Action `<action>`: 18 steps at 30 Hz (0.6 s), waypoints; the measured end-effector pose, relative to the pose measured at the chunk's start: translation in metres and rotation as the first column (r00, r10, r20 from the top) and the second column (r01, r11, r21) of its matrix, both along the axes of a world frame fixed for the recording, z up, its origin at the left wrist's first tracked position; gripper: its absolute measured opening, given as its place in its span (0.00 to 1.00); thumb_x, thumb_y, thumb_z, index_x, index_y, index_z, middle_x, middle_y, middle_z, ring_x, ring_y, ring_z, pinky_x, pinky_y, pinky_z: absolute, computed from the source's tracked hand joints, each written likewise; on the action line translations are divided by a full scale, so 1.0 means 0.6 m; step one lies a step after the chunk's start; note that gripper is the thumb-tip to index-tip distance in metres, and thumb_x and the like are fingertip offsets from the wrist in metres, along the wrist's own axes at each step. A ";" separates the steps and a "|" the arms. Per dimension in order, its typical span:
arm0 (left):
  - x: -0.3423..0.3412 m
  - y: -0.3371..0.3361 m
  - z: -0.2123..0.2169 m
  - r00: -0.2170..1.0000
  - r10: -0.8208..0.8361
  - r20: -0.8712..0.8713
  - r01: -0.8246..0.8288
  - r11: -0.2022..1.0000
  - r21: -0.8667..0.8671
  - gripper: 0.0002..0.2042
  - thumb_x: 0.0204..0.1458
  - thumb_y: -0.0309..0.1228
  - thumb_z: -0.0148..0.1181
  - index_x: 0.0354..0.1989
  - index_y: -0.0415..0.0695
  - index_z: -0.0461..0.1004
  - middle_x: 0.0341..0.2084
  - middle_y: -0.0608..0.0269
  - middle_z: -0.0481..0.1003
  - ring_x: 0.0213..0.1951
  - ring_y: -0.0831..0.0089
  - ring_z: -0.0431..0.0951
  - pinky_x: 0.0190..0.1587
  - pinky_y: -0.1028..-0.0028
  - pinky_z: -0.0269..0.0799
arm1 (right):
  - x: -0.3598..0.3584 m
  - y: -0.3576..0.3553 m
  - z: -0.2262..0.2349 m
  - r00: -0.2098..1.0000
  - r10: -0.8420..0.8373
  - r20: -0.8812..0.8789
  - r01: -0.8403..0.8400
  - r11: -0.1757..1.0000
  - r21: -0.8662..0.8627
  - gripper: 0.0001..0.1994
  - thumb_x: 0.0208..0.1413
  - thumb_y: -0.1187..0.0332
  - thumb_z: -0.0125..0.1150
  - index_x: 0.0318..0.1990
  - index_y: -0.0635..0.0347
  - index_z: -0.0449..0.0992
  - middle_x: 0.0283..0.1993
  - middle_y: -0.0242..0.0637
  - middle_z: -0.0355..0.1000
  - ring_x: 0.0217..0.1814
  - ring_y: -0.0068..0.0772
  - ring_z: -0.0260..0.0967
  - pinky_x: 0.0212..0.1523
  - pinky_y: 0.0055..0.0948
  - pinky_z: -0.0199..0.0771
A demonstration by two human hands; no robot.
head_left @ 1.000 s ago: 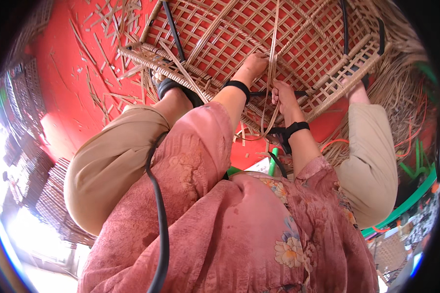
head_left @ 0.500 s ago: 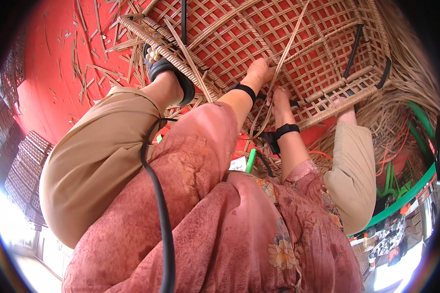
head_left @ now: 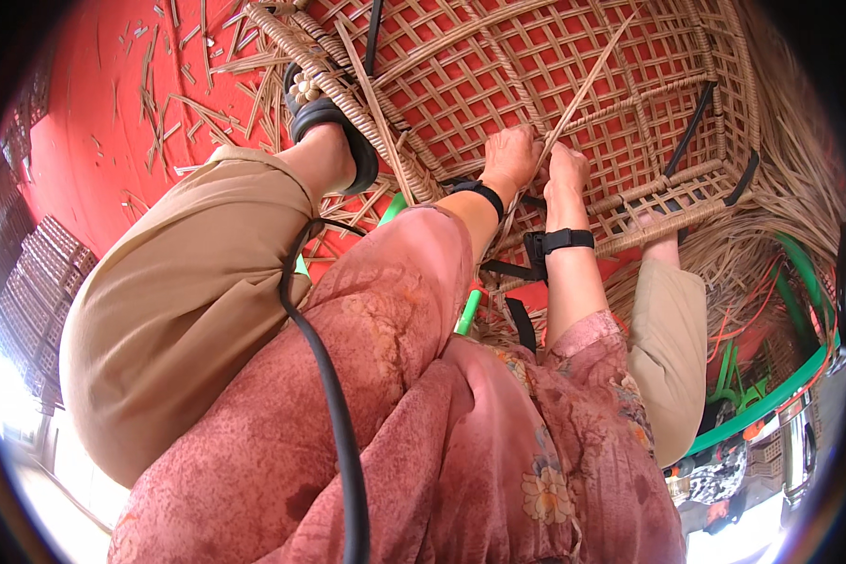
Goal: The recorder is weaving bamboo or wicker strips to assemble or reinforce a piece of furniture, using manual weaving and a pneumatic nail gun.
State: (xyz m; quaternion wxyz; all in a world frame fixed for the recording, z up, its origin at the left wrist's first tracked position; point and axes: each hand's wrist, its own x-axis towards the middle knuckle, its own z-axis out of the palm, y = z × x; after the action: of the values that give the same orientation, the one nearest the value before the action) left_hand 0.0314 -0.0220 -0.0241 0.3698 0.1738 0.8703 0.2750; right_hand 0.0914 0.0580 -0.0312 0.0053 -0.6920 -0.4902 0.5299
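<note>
A red floor (head_left: pixel 94 103) fills the background on my feed, littered with short cane offcuts (head_left: pixel 174 113), and a big heap of loose cane strands (head_left: pixel 771 244) lies off to the right. In the middle, propped against the person's legs, sits the open-weave cane panel (head_left: pixel 555 85), a lattice of pale strips bound by a thick wrapped rim (head_left: pixel 320 66) and fixed to black metal frame bars (head_left: pixel 696 127).

Both hands work at 1 spot on the lower part of that lattice. The left hand (head_left: pixel 509 155) has its fingers curled closed on the weave, and the right hand (head_left: pixel 567 174) sits just beside it, touching, fingers folded down. A long loose cane strip (head_left: pixel 587 80) runs up and to the right from between them; I judge that both hands pinch it, though I cannot tell exactly which fingers have it.

The risks I see from here: the strip looks thin and dry, so a sharp bend at the crossing could crack or kink it. Its free end sways well above the hands and could catch in the wrong gap of the lattice. The sandalled foot (head_left: pixel 329 141) rests against the rim, so if it slips the panel could shift and the tension would go slack. Split cane edges could also nick a fingertip.
</note>
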 end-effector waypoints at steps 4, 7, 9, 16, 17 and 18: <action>0.007 0.002 -0.001 0.999 0.038 -0.014 -0.038 0.999 -0.030 0.12 0.46 0.38 0.55 0.32 0.42 0.73 0.27 0.47 0.75 0.34 0.49 0.75 0.38 0.57 0.70 | -0.012 -0.006 0.002 0.983 -0.182 -0.038 0.179 0.981 -0.078 0.10 0.45 0.72 0.61 0.34 0.72 0.76 0.31 0.41 0.74 0.32 0.28 0.72 0.31 0.26 0.71; 0.012 0.002 -0.002 0.995 0.094 -0.014 -0.094 0.995 -0.014 0.11 0.45 0.37 0.55 0.31 0.42 0.73 0.27 0.49 0.76 0.34 0.50 0.75 0.38 0.57 0.70 | -0.031 -0.011 0.003 0.922 -0.387 -0.009 0.383 0.915 -0.124 0.09 0.41 0.76 0.64 0.31 0.74 0.74 0.32 0.41 0.74 0.32 0.29 0.71 0.32 0.28 0.72; 0.014 0.000 -0.006 0.994 0.108 -0.002 -0.108 0.994 -0.005 0.11 0.45 0.36 0.55 0.31 0.42 0.73 0.27 0.50 0.76 0.34 0.51 0.75 0.38 0.57 0.70 | -0.043 -0.018 0.002 0.922 -0.386 0.022 0.387 0.919 -0.081 0.10 0.40 0.78 0.65 0.30 0.74 0.73 0.33 0.41 0.74 0.32 0.29 0.71 0.33 0.28 0.72; -0.002 -0.016 -0.002 0.986 0.070 0.151 -0.088 0.989 0.115 0.13 0.47 0.35 0.53 0.37 0.40 0.74 0.36 0.45 0.74 0.41 0.50 0.73 0.45 0.60 0.68 | -0.060 -0.030 -0.009 0.895 -0.442 -0.054 0.439 0.896 -0.060 0.05 0.41 0.83 0.61 0.28 0.71 0.73 0.30 0.40 0.73 0.29 0.29 0.71 0.31 0.26 0.73; -0.004 -0.014 0.003 0.988 0.048 0.144 -0.065 0.991 0.119 0.13 0.47 0.35 0.53 0.37 0.40 0.74 0.36 0.45 0.74 0.41 0.50 0.73 0.45 0.60 0.68 | -0.058 -0.027 -0.009 0.922 -0.387 -0.020 0.386 0.921 -0.057 0.03 0.42 0.83 0.59 0.28 0.71 0.73 0.30 0.40 0.73 0.30 0.29 0.71 0.31 0.26 0.73; -0.002 -0.012 0.011 0.963 0.198 0.183 -0.213 0.975 0.065 0.13 0.49 0.37 0.52 0.37 0.41 0.74 0.39 0.44 0.72 0.43 0.49 0.71 0.47 0.59 0.67 | -0.059 -0.023 -0.012 0.933 -0.359 0.015 0.359 0.931 -0.064 0.04 0.45 0.82 0.56 0.30 0.72 0.73 0.31 0.42 0.73 0.31 0.31 0.71 0.32 0.28 0.74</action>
State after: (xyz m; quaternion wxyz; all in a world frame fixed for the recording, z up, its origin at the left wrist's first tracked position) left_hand 0.0300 -0.0292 -0.0178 0.4065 0.0730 0.8353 0.3628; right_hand 0.0560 0.0440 -0.0383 0.0783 -0.7705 -0.3378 0.5348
